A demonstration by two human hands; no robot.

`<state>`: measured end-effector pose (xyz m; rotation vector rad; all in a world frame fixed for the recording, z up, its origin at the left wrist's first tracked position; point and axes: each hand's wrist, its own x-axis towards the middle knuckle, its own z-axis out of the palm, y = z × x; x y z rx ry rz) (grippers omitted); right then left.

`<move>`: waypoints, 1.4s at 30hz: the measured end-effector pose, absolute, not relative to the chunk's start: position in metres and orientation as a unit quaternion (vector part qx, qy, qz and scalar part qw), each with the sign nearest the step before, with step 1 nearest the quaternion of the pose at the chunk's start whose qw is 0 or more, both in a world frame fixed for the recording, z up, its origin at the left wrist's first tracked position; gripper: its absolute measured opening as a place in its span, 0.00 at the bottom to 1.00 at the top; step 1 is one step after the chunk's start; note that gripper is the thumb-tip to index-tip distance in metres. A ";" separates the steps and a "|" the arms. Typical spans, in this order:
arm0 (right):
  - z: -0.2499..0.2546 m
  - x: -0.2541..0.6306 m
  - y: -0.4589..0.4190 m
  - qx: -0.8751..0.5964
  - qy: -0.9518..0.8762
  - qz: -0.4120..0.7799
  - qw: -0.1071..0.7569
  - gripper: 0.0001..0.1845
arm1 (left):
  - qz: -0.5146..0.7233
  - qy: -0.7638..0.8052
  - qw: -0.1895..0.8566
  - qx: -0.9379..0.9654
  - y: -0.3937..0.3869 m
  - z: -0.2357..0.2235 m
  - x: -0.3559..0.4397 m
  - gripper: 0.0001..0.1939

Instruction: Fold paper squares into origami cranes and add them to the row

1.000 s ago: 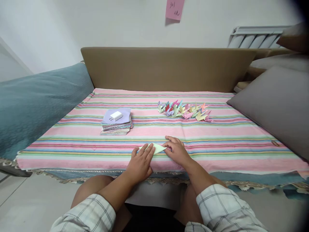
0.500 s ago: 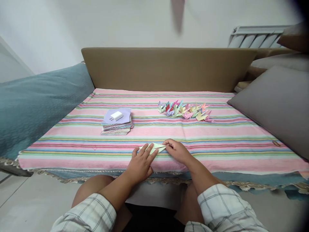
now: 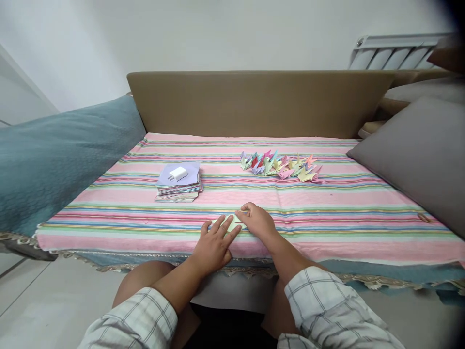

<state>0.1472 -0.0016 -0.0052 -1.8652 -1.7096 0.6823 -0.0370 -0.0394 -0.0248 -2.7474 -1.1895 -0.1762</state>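
Observation:
A pale green folded piece of paper [image 3: 232, 224] lies flat on the striped cloth [image 3: 145, 242] near the front edge. My left hand [image 3: 214, 245] rests on it from the left, fingers spread and pressing it down. At the paper's right end is my right hand [image 3: 257, 220], its thumb and forefinger on the upper side and the other fingers curled. The right hand covers that end, so exactly how it grips the paper is partly hidden.
A stack of square coloured paper [image 3: 178, 191] with a white charger plug [image 3: 178, 173] on top stands at the left. Several folded paper cranes [image 3: 279, 167] sit behind my hands. A grey cushion [image 3: 421, 155] leans at the right, a blue-covered armrest [image 3: 69, 155] at the left.
My right hand has slid left along the paper toward my left hand, covering more of its right end. The left hand stays spread on the paper. The view has shifted slightly.

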 end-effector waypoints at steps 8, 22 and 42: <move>-0.003 0.138 0.003 -0.685 -0.638 0.232 0.266 0.18 | -0.052 -0.402 0.078 -0.911 -0.040 -0.024 -0.036 0.37; -0.004 0.155 0.002 -0.649 -0.654 0.294 0.255 0.17 | -0.048 -0.402 0.077 -0.911 -0.040 -0.022 -0.036 0.37; -0.005 0.170 0.005 -0.612 -0.668 0.336 0.256 0.18 | -0.049 -0.398 0.066 -0.914 -0.040 -0.021 -0.036 0.37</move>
